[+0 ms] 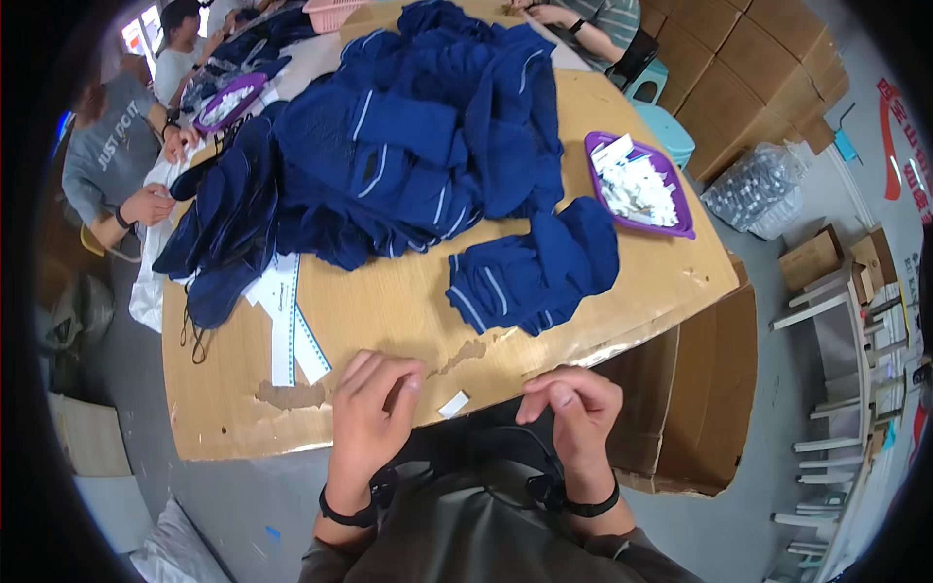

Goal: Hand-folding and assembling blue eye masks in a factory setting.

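Note:
My left hand [374,413] hovers by the table's near edge, fingers loosely bent and thumb apart, with nothing seen in it. To its right, my right hand [580,413] has its fingers curled and thumb folded close; I see nothing held. A small white tag [453,404] lies on the table edge between them. Beyond my hands rests a folded bundle of navy cloth [530,272] with pale piping and a rounded flap. A large heap of similar navy cloth pieces [408,146] rises behind it. White strips with blue dotted edges [284,335] lie left of the bundle.
A purple basket [593,151] of white tags stands at the table's right; another purple basket [255,83] sits far left. An open cardboard box [714,389] is below the right edge. Co-workers' hands [148,204] are at the left side. Stacked cartons [748,73] stand behind.

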Action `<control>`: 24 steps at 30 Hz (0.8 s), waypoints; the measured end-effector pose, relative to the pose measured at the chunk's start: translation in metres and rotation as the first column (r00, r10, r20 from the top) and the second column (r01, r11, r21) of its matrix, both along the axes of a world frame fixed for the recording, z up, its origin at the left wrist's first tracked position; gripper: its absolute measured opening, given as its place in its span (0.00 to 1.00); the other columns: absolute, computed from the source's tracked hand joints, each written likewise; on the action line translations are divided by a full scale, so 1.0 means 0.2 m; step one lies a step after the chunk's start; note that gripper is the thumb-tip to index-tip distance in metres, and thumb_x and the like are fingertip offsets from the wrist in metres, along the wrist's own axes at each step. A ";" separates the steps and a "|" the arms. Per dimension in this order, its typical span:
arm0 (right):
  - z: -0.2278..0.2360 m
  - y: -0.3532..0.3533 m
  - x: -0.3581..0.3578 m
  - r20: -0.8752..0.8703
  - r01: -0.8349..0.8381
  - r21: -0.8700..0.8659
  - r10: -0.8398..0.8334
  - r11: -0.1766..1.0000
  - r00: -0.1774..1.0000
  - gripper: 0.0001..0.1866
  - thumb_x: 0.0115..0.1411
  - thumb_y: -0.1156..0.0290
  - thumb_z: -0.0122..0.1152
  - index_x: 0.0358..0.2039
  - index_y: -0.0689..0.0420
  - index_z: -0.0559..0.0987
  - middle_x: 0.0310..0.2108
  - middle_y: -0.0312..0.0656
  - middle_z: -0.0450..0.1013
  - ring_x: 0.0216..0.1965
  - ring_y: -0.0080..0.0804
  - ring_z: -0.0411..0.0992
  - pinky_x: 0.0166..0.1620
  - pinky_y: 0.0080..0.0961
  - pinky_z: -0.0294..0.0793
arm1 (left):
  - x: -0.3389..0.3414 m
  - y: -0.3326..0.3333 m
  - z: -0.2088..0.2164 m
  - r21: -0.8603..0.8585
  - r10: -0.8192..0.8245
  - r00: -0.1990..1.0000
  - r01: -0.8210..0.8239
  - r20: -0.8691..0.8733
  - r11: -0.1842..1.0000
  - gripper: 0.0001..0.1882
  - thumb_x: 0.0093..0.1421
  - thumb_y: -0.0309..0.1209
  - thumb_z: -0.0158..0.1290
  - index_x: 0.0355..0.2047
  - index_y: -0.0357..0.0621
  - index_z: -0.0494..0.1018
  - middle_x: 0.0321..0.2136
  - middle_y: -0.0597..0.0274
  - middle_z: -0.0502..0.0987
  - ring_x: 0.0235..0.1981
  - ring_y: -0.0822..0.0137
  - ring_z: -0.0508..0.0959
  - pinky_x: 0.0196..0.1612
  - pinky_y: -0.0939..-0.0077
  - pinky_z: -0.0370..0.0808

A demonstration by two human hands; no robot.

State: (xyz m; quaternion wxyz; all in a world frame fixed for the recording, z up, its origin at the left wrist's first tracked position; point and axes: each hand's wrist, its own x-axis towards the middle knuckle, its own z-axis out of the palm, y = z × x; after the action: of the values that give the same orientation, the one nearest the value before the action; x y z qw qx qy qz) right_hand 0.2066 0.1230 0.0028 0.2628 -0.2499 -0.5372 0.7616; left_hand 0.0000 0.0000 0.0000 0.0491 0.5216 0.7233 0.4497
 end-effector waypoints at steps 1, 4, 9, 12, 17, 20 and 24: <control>0.03 -0.01 -0.02 -0.027 0.075 0.181 -0.071 0.981 0.997 0.12 0.61 0.70 0.59 0.42 0.63 0.81 0.49 0.56 0.72 0.49 0.44 0.73 0.53 0.29 0.70 | 0.01 -0.01 0.03 -0.006 0.002 1.000 -0.002 0.017 1.000 0.04 0.54 0.22 0.56 0.31 0.39 0.76 0.25 0.55 0.76 0.28 0.55 0.73 0.33 0.66 0.69; 0.02 0.09 -0.13 -0.086 0.138 0.764 -0.111 0.631 0.990 0.18 0.57 0.72 0.62 0.48 0.62 0.78 0.55 0.56 0.66 0.56 0.48 0.67 0.58 0.37 0.65 | 0.01 0.02 -0.02 0.008 0.003 0.999 -0.003 0.041 1.000 0.04 0.54 0.21 0.56 0.32 0.38 0.75 0.26 0.55 0.76 0.28 0.55 0.73 0.33 0.66 0.69; 0.03 0.14 -0.24 0.249 -0.106 0.928 -0.385 0.356 0.889 0.35 0.53 0.70 0.65 0.61 0.57 0.65 0.65 0.56 0.52 0.68 0.57 0.46 0.66 0.49 0.47 | -0.02 -0.01 -0.04 0.029 -0.007 0.998 0.005 0.056 1.000 0.05 0.53 0.20 0.55 0.32 0.38 0.75 0.26 0.55 0.76 0.29 0.54 0.73 0.34 0.66 0.70; 0.02 0.19 -0.28 0.319 -0.191 0.921 -0.375 0.339 0.871 0.36 0.52 0.72 0.65 0.61 0.57 0.65 0.65 0.55 0.53 0.68 0.58 0.45 0.66 0.51 0.47 | -0.03 -0.01 -0.04 0.038 -0.025 1.000 0.024 0.019 0.999 0.05 0.53 0.20 0.55 0.32 0.38 0.75 0.26 0.55 0.76 0.29 0.54 0.73 0.35 0.65 0.70; -0.02 0.22 -0.35 0.321 -0.250 0.939 -0.339 0.235 0.884 0.37 0.48 0.74 0.66 0.61 0.55 0.65 0.63 0.48 0.59 0.67 0.53 0.52 0.66 0.54 0.48 | -0.01 -0.03 -0.05 0.003 0.019 0.995 -0.019 0.103 1.000 0.06 0.52 0.20 0.56 0.32 0.39 0.75 0.27 0.55 0.76 0.29 0.53 0.74 0.35 0.66 0.71; -0.05 0.26 -0.41 0.262 -0.207 0.960 -0.345 0.187 0.901 0.33 0.45 0.75 0.64 0.56 0.53 0.72 0.57 0.44 0.67 0.62 0.46 0.61 0.66 0.51 0.51 | -0.03 -0.02 -0.06 0.038 -0.002 0.999 0.000 0.048 0.999 0.06 0.52 0.20 0.56 0.32 0.39 0.76 0.27 0.55 0.77 0.29 0.53 0.74 0.35 0.66 0.71; -0.07 0.32 -0.43 0.173 -0.105 0.971 -0.332 0.213 0.927 0.24 0.43 0.74 0.64 0.46 0.53 0.79 0.45 0.42 0.76 0.52 0.43 0.72 0.64 0.48 0.57 | -0.03 -0.01 -0.05 0.040 0.008 0.997 -0.012 0.078 0.999 0.06 0.52 0.20 0.56 0.32 0.39 0.76 0.26 0.55 0.76 0.30 0.53 0.74 0.35 0.66 0.71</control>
State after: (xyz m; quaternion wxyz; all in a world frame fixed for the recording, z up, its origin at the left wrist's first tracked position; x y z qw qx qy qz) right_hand 0.1208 0.1874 -0.0104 0.3180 -0.1997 -0.9092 0.1799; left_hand -0.0052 -0.0027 -0.0102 0.0643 0.5010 0.7141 0.4846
